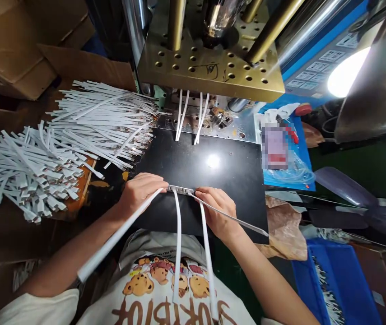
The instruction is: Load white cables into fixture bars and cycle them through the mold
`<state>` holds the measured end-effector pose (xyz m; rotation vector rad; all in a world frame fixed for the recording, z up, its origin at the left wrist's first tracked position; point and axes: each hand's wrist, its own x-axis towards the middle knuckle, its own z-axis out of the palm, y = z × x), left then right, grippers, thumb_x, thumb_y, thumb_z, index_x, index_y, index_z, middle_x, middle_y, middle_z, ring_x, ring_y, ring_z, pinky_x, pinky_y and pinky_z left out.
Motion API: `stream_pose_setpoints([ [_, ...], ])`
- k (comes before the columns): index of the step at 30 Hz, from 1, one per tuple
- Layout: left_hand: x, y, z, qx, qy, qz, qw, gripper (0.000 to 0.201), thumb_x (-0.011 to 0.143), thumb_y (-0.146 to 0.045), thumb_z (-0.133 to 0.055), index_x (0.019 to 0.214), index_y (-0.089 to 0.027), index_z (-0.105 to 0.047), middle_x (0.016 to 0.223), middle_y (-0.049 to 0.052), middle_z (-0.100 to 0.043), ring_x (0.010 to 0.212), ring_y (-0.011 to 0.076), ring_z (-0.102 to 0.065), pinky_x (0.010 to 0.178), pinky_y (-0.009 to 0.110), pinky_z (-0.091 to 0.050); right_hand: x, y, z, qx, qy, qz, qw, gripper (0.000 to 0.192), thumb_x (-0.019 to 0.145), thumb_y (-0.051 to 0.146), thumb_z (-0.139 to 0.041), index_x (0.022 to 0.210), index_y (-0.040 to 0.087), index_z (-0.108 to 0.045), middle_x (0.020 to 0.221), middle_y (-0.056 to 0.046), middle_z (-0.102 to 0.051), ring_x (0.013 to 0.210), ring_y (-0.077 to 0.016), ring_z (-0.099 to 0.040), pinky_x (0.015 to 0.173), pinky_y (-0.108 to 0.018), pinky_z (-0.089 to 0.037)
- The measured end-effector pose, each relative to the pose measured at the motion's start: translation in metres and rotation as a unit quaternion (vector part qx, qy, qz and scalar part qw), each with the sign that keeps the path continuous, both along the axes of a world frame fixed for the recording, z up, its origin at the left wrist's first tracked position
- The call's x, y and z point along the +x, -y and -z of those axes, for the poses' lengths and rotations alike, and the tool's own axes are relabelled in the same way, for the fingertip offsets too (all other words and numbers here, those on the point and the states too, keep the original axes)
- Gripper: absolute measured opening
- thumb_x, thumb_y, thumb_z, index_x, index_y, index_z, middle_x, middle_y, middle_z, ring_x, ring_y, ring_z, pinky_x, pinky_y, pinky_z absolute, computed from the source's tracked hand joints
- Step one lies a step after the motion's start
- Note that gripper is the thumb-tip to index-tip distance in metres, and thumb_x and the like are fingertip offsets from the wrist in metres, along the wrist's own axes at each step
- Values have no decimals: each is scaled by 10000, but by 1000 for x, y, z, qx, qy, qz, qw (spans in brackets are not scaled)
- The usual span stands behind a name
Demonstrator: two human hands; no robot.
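White straps hang toward six o'clock over the shirt, their lower ends cut off. Both the left hand and right hand pinch the straps' metal ends on the black plate; fingertips hide the clasp detail.

The shirt bears upside-down lettering, perhaps "SURBIO"; other labels are unreadable.

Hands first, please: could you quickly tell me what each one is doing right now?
Left hand: closed on the white strips.
Right hand: closed on the same strips' ends.
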<state>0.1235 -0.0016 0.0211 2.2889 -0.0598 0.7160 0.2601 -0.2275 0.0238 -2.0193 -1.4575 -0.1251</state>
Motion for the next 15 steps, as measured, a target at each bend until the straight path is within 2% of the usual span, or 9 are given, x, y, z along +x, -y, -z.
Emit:
stream_pose_setpoints([
  [6, 3, -3, -5, 67, -59, 37, 995, 94, 935, -137, -607, 1002, -162, -669, 989, 65, -729, 958, 177, -691, 901, 326, -541, 4, -8, -4, -40, 12, -16, 999, 215, 1038, 173, -464, 931, 195, -649, 976, -76, -752, 887, -191, -700, 743, -313, -502],
  [11, 2, 1, -7, 137, -68, 24, 988, 81, 926, -119, -591, 958, -162, -652, 912, 50, -726, 879, 187, -686, 816, 332, -524, 7, -7, -5, -43, -7, -22, 999, 191, 1016, 141, -470, 931, 184, -636, 975, -86, -742, 859, -209, -688, 739, -327, -494],
  [13, 0, 3, -8, 137, -58, 20, 989, 74, 923, -120, -593, 938, -167, -648, 896, 43, -726, 870, 186, -688, 812, 331, -520, 19, -6, -13, -87, -45, -61, 993, 182, 989, 112, -483, 936, 186, -641, 956, -82, -732, 834, -207, -684, 730, -321, -507],
  [15, -1, -2, -13, 126, -72, 33, 989, 84, 930, -123, -583, 927, -170, -653, 889, 38, -727, 868, 179, -690, 824, 330, -521, 43, -10, -26, -156, -101, -151, 971, 202, 952, 84, -504, 1019, 197, -657, 997, -71, -728, 849, -194, -690, 737, -299, -526],
])
